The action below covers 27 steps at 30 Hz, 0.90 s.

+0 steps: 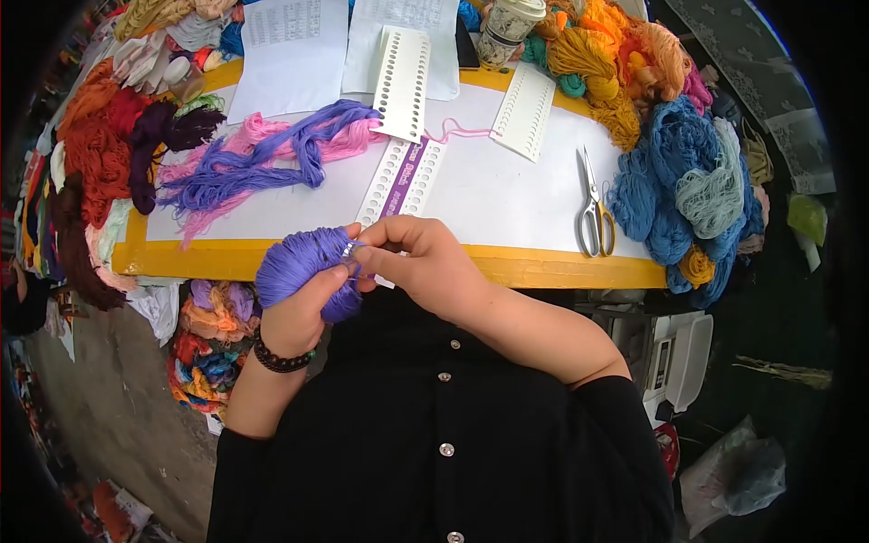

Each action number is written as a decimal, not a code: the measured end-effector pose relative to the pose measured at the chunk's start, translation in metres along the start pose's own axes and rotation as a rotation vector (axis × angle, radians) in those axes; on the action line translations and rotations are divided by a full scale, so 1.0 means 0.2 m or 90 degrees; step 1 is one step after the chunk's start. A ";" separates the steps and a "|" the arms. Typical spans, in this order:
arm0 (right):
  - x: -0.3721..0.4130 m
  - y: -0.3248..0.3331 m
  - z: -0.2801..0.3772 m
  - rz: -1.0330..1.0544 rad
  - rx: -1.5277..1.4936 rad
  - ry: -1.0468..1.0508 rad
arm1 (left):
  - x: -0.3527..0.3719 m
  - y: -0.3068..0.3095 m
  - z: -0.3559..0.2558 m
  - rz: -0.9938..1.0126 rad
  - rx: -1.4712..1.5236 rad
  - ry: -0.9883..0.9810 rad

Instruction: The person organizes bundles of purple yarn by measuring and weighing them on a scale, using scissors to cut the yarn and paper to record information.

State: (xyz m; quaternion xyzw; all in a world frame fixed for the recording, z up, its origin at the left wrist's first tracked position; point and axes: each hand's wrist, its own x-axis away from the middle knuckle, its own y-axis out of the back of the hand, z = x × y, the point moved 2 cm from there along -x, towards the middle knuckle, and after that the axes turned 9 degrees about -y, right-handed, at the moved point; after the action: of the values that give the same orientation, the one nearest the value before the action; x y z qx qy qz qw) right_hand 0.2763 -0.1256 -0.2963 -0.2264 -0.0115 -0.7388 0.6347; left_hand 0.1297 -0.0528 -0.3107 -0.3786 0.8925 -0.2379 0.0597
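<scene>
**Operator:** In the head view, where is the purple thread?

**Guide:** The purple bundle [294,262] sits in your left hand [294,321]. You hold it just off the near edge of the table [507,208], in front of your chest. Your left fingers [337,271] are curled around it, with the thumb pressed on top.

**Operator:** And my right?

**Guide:** Your right hand [425,262] meets the bundle from the side, fingers pinched tight on its edge. Something small and white shows there, too small to tell what.

**Operator:** How do I do this bit well?

**Guide:** I'd judge you're teasing out an end. Grip firmly with the left but don't crush, so the loops stay together. Pull slowly and straight so nothing snags. The punched card [403,176] lies on the table just beyond your hands, and the scissors [595,208] are further right. The loose purple and pink threads [262,158] lie well apart on the left, so hold your bundle clear of them.
</scene>
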 end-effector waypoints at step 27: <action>-0.06 0.01 -0.05 0.037 -0.180 -0.108 | -0.01 -0.07 0.02 0.041 -0.101 -0.052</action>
State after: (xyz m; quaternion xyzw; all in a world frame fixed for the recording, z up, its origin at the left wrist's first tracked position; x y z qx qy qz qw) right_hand 0.2768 -0.1175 -0.3095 -0.3752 0.0459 -0.6925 0.6145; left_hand 0.1422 -0.0611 -0.3077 -0.3628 0.9170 -0.1486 0.0731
